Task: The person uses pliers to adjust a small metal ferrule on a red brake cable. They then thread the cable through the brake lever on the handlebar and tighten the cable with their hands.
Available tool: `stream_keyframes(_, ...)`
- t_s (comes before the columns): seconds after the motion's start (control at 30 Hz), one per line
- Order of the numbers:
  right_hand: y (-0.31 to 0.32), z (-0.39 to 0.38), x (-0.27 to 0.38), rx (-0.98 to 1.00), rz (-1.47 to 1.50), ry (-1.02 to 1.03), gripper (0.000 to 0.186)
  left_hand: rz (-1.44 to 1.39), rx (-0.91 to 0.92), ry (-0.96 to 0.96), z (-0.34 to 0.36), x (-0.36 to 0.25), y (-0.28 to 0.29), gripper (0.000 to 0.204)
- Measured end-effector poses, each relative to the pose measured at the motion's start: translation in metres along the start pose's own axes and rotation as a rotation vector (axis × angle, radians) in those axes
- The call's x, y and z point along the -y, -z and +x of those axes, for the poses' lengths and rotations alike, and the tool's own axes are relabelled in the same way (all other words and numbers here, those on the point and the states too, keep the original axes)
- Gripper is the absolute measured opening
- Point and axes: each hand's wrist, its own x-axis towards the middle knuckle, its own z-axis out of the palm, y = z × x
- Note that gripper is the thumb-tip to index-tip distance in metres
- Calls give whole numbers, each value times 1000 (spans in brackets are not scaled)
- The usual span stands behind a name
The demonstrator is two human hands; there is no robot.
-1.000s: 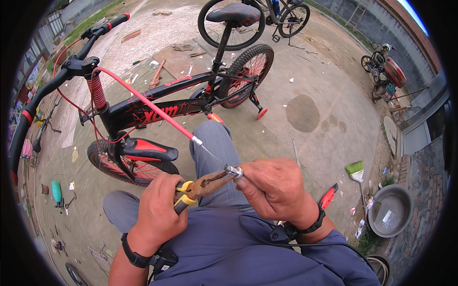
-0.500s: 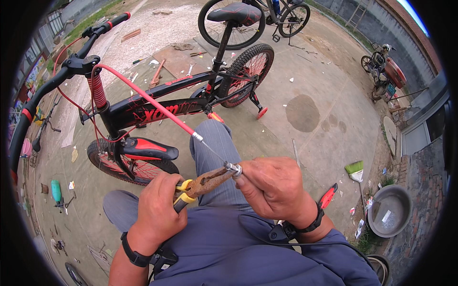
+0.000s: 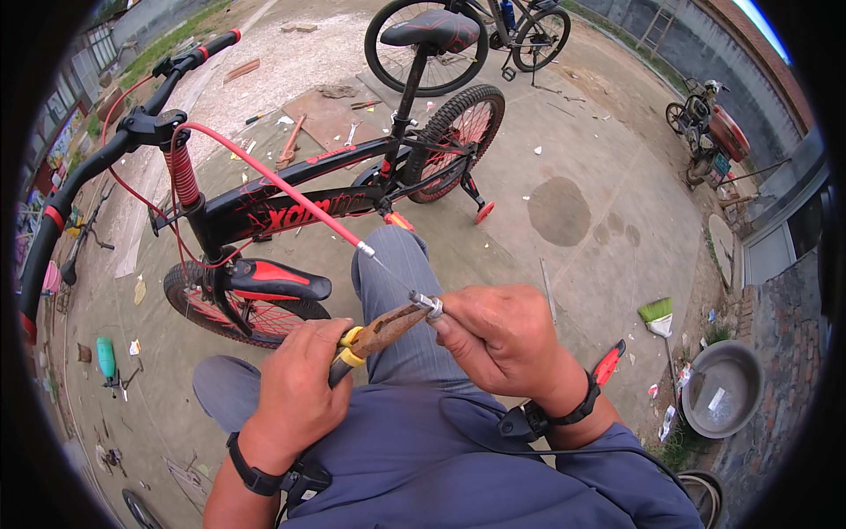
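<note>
In the left grip (image 3: pixel 304 383), closed around the yellow-and-dark handles (image 3: pixel 351 354): rusty pliers (image 3: pixel 385 332), with jaws at a small metal fitting (image 3: pixel 426 305); whether clamped, impossible to tell. In the right grip (image 3: pixel 502 339), pinched by fingertips: the same fitting, above the denim leg (image 3: pixel 374 291). Probably light, hard and a little slippery; best held by the outer sides. Toward it, from smooth, curved red housing (image 3: pixel 273 181), a thin wire (image 3: pixel 394 275), likely springy and easily frayed. On the pliers, rough brown metal.
</note>
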Motion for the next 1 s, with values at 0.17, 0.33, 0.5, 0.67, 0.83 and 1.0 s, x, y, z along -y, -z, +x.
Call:
stream_keyframes(0.17,2,2,1,16,17,10,8,-100,27,88,-4,4,-6,61)
stream_keyframes(0.33,3,-1,1,2,21,-18,8,-97,24,127,-5,6,-7,60)
stream_keyframes(0.5,4,1,1,6,23,1,7,-101,14,130,-3,4,-7,59)
stream_keyframes(0.67,4,2,3,22,19,3,7,-92,-7,124,-4,3,-7,58)
stream_keyframes(0.83,5,2,4,35,-3,2,7,-82,-7,111,-1,4,-9,56)
stream_keyframes(1.0,6,3,6,54,-2,3,8,-55,-32,105,-1,2,-8,55)
